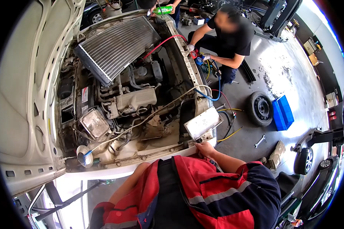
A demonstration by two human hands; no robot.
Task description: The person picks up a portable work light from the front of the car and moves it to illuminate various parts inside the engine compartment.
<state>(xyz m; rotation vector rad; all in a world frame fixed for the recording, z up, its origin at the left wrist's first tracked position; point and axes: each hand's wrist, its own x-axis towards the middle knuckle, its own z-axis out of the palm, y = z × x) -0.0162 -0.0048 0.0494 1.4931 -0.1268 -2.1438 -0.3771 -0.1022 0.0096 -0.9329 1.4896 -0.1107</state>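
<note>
My right hand (pixel 205 149) is at the front corner of the car, its fingers curled by a small dark part. Right above it, a pale, dirty rectangular box-like piece (pixel 203 123) rests tilted on the corner; whether my fingers touch it I cannot tell. My left forearm (pixel 130 182) reaches toward the car's edge, and the hand is hidden behind my red and navy jacket (pixel 214 185). Before me lies the open engine bay with its engine (pixel 137 100). A finned radiator (pixel 120 47) lies slanted across the far side of the bay.
A co-worker (pixel 233 36) in gloves crouches beside the car with gauges (pixel 197 57) and hoses. Another person holds a green can (pixel 163 10). On the floor are a wheel (pixel 260 108), a blue crate (pixel 283 113) and a wrench (pixel 260 141). The raised hood (pixel 23 87) stands left.
</note>
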